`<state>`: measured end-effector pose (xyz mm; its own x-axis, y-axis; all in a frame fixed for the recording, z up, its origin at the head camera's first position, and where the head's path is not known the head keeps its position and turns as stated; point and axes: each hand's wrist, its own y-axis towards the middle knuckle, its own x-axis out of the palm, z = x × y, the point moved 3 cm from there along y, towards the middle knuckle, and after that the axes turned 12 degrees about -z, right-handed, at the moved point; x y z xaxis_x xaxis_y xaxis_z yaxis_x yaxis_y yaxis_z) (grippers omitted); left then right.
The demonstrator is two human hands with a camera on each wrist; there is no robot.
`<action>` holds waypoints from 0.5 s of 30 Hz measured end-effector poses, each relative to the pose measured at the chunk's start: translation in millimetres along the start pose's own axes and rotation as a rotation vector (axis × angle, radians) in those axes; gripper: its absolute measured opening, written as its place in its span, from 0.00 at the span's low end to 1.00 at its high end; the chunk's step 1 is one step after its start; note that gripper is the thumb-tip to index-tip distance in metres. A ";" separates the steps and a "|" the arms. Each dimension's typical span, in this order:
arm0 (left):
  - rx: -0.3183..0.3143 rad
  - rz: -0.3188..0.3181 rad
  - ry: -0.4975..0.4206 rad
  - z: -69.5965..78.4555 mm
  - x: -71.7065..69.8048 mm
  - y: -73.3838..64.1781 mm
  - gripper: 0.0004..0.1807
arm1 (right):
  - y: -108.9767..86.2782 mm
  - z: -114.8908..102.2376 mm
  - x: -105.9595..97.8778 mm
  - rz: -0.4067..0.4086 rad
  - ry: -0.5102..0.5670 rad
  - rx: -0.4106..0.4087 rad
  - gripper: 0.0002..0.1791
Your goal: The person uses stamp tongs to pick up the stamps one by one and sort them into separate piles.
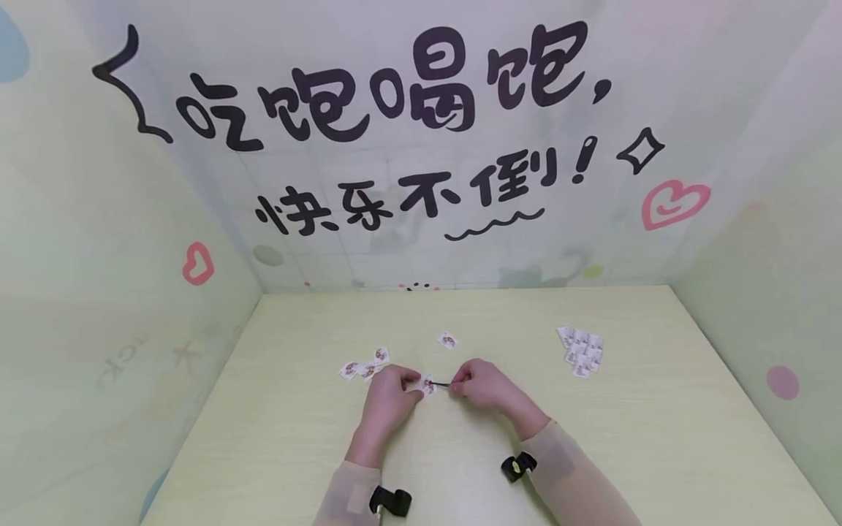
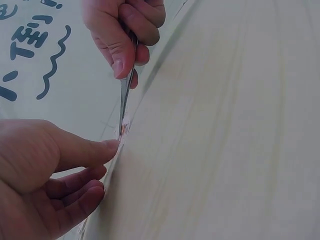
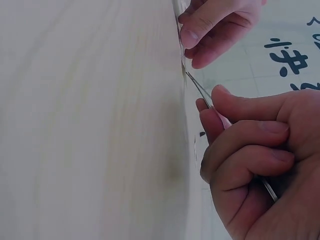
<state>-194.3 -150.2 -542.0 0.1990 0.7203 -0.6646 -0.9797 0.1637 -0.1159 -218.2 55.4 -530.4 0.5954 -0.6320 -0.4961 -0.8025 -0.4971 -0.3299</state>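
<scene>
My right hand (image 1: 483,385) grips a pair of metal tweezers (image 2: 125,97), its fingers curled around the handle. The tweezers' tips meet a small white square with a reddish print (image 1: 429,385), which has a shiny, film-like edge in the left wrist view. My left hand (image 1: 390,403) holds that square at its left side with thumb and index finger, close over the table, while the other fingers are bent. In the right wrist view, the tweezers (image 3: 199,89) point toward the left fingertips, and the square shows only as a thin edge.
Several similar printed squares (image 1: 350,370) lie left of my left hand, partly overlapping. A single square (image 1: 448,340) lies farther back on the pale wooden table (image 1: 658,409). At the right, several greyish-white squares (image 1: 582,358) form an overlapping cluster. Printed walls (image 1: 408,256) enclose the table's back and sides.
</scene>
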 end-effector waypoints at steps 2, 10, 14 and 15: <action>0.016 0.006 0.004 4.1 3.3 0.9 0.15 | -5.1 1.9 -5.0 0.032 0.001 0.023 0.03; 0.077 -0.032 -0.008 23.9 23.7 12.4 0.09 | -16.0 11.8 -14.6 0.077 0.022 0.060 0.04; 0.080 -0.030 0.012 29.1 31.3 16.7 0.07 | -18.1 14.4 -14.5 0.074 0.020 0.059 0.03; 0.075 -0.030 0.009 29.7 32.5 17.6 0.06 | -18.8 14.6 -15.1 0.075 0.018 0.059 0.03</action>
<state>-204.3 -103.9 -543.7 0.2276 0.7080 -0.6685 -0.9685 0.2355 -0.0803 -212.7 83.0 -528.4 0.5340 -0.6766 -0.5070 -0.8452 -0.4124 -0.3399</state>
